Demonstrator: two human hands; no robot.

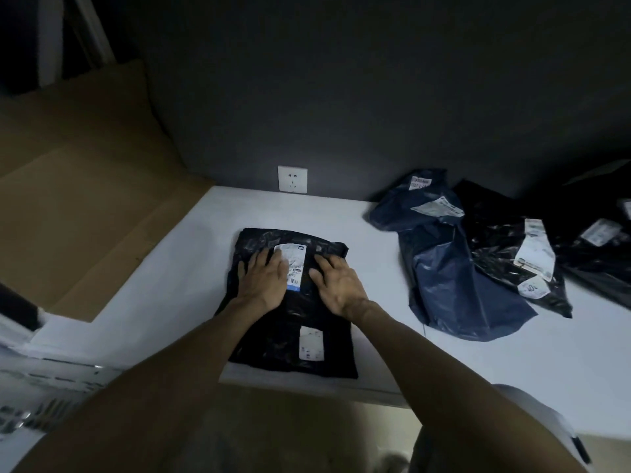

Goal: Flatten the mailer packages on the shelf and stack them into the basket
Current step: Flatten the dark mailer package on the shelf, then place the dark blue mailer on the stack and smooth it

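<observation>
Left hand and right hand lie palm-down, fingers spread and straight, pressing the far half of the black mailer (the left fingers overlap its white label). The mailer lies flat under them at the shelf's front edge, its long axis running front to back. A crumpled blue mailer sits well apart toward the back right.

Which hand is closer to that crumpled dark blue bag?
Right. The right hand presses the black mailer on the side facing the dark blue bag, not touching it; the left hand lies farther off, by the white label.
</observation>
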